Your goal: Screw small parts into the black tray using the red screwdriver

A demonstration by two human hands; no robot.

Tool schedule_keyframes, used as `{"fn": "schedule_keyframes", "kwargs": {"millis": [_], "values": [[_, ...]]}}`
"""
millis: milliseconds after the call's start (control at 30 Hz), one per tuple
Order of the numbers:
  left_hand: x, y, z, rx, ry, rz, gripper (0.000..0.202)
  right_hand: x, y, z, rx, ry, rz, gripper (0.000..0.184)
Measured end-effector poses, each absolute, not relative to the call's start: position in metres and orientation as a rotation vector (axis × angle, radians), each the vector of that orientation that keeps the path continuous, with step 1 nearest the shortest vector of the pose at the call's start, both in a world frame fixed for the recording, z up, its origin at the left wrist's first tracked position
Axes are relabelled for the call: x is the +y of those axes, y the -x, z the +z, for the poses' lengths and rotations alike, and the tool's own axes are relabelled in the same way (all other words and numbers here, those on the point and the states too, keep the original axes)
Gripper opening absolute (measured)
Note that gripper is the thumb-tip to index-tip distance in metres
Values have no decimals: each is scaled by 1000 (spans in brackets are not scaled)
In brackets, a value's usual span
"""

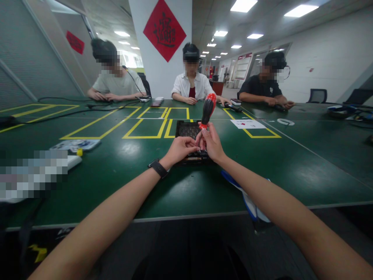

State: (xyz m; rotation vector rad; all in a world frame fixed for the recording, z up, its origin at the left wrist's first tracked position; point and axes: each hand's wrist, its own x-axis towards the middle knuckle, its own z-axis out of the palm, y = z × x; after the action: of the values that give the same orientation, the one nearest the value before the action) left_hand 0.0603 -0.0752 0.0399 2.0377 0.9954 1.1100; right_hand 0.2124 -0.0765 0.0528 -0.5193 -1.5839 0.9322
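Head camera view: a big green table point(125, 186) spreads out on both sides of the hands, and its near edge runs across on this side of them, below the wrists. Three people point(178, 83) sit at the far side, well past the hands. There is room to move on the green top just left of the left wrist, and also to the right of the right hand. Yellow tape point(112, 124) makes boxes on the table past the hands. A long dark cable point(72, 115) bends across, far to the left. A white thing point(74, 160), partly blurred, lies well left of the left hand. Under the right forearm, a blue and white thing point(253, 206) hangs over the near edge, so it is in the way there. Right under both hands sits a black tray point(186, 130), with a bumpy dark inside and a pale strip at its near end. The left hand point(181, 151) and right hand point(215, 144) are close together over it. The right hand is wrapped around a red and black screwdriver point(208, 111), handle up; fingers hide its tip. The left fingers are bunched near the tip, but I cannot tell if they pinch anything. A white paper point(247, 124) lies past the right hand, and a little white ring point(285, 122) is farther right.
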Motion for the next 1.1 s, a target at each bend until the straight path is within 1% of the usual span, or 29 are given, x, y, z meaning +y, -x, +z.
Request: {"fn": "schedule_keyframes", "kwargs": {"millis": [267,433,600,800,1100], "values": [[-71,-62,36,888,-2071,1084,20,-74,-213,51,-1576,507,984,37],[-69,-61,34,907,-2128,1047,20,-72,-213,50,-1584,509,999,39],[-75,-63,41,934,-2071,1090,18,-74,-212,51,-1582,500,962,36],[-74,-62,41,964,-2066,1096,22,-74,-212,51,-1591,494,969,37],[-72,-61,39,943,-2189,1092,12,-73,-213,51,-1603,486,1040,37]]}}
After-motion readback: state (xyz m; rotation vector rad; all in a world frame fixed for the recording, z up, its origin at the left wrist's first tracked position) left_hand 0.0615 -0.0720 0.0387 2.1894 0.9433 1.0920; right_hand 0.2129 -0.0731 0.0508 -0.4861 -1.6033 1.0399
